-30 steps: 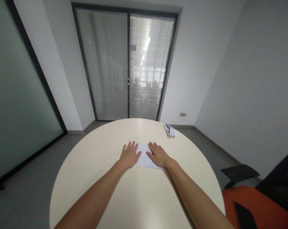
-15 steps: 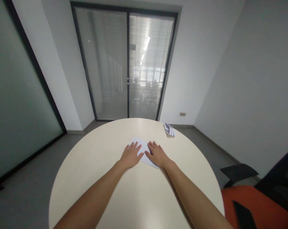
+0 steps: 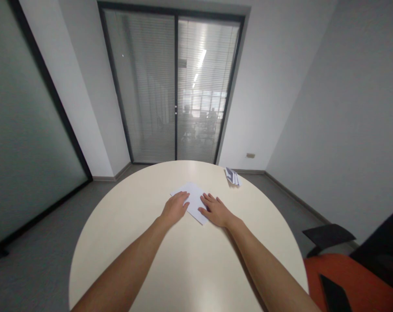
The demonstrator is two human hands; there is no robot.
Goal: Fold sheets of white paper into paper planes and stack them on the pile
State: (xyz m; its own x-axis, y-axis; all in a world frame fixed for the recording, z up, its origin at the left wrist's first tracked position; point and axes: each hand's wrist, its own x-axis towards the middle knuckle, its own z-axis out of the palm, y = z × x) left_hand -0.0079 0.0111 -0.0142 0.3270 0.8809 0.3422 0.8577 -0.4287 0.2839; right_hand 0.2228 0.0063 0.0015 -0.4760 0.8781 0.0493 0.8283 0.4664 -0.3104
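A white sheet of paper lies flat on the round cream table, its corners pointing away from and toward me. My left hand rests over the sheet's left side, fingers stretched toward the right and thumb held apart from them. On the right side, my right hand lies palm down with its fingers spread, touching the paper's edge. Neither hand is wrapped round anything. Part of the sheet's left and right edges is hidden under the hands.
A folded piece of printed paper stands near the table's far right edge. To the right is an orange chair with black armrests. Beyond the table is a glass partition with blinds.
The paper has turned, so more of its far left part shows. My left hand has shifted slightly left and its fingers have drawn together; the right hand has barely moved.
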